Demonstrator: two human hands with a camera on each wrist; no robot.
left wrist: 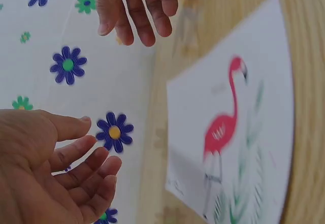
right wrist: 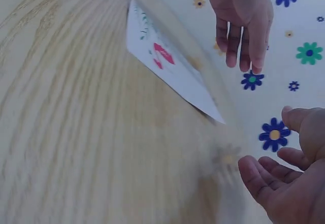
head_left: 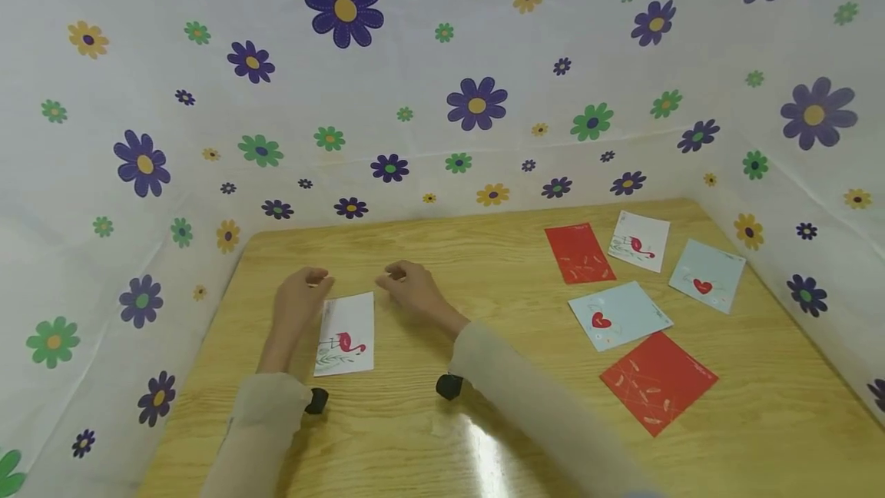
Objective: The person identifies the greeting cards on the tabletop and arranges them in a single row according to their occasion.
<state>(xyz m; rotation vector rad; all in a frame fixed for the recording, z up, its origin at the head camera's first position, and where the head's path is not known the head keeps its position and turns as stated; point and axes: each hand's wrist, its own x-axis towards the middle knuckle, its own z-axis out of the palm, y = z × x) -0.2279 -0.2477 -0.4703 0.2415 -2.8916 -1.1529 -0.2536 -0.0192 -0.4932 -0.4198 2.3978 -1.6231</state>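
Observation:
A white card with a red flamingo (head_left: 347, 335) lies flat on the wooden table, between and just in front of my two hands. My left hand (head_left: 299, 300) hovers by its upper left corner with loosely bent fingers and nothing in them. Past the card's upper right corner is my right hand (head_left: 413, 289), also holding nothing, its fingers relaxed. The left wrist view shows the flamingo card (left wrist: 233, 127) close up, beside the left hand (left wrist: 66, 168). In the right wrist view, the right hand (right wrist: 289, 168) is apart from the card (right wrist: 167, 64).
On the table's right side lie two red cards (head_left: 579, 253), two pale blue cards with hearts (head_left: 620, 317) and another white flamingo card (head_left: 639, 241). A flower-print white cloth (head_left: 415, 44) encloses the wooden table (head_left: 387, 436) at the back and sides.

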